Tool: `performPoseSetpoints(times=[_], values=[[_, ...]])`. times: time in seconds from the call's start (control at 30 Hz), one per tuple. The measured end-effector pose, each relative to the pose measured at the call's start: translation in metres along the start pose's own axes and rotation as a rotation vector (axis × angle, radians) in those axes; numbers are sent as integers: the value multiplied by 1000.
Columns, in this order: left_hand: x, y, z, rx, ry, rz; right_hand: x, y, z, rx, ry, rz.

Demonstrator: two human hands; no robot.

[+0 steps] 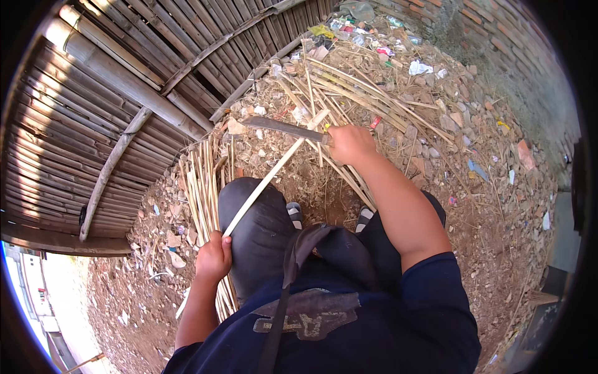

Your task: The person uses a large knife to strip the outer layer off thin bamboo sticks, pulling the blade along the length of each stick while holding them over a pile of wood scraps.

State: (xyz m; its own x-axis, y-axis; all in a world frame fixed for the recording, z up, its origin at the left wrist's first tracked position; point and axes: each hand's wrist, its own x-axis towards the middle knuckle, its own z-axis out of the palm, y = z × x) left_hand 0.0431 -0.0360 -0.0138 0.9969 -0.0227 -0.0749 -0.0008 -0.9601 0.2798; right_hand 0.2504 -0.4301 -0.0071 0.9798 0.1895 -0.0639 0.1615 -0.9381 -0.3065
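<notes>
My left hand (213, 257) is closed round the near end of a long pale bamboo strip (266, 181), which slants up and away to the right across my left knee. In my right hand (351, 144) is the handle of a large knife (283, 127) with a dark, broad blade pointing left. The blade crosses the strip near its far end and appears to touch it. Beside my left leg lies a bundle of split bamboo strips (200, 187), partly hidden by my left hand and forearm.
More bamboo strips (367, 100) lie on the rubble-strewn ground ahead. A bamboo slat wall (124, 87) stands at the left, with a brick wall (498, 43) at the far right. Plastic litter (358, 31) and broken stones are scattered about.
</notes>
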Motion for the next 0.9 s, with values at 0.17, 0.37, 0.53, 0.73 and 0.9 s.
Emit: performPoseSetpoints(times=[0.17, 0.37, 0.53, 0.73, 0.9], values=[[-2, -3, 4, -12, -22, -25, -16, -32, 5, 26, 28, -216], [-2, -7, 2, -61, 3, 30, -8, -24, 3, -20, -48, -225], [1, -1, -2, 5, -32, -22, 7, 19, 7, 107, 234, 162], [0, 1, -4, -11, -64, -21, -11, -32, 5, 64, 3, -110], [0, -13, 1, -114, -41, 29, 2, -22, 8, 56, -52, -202]])
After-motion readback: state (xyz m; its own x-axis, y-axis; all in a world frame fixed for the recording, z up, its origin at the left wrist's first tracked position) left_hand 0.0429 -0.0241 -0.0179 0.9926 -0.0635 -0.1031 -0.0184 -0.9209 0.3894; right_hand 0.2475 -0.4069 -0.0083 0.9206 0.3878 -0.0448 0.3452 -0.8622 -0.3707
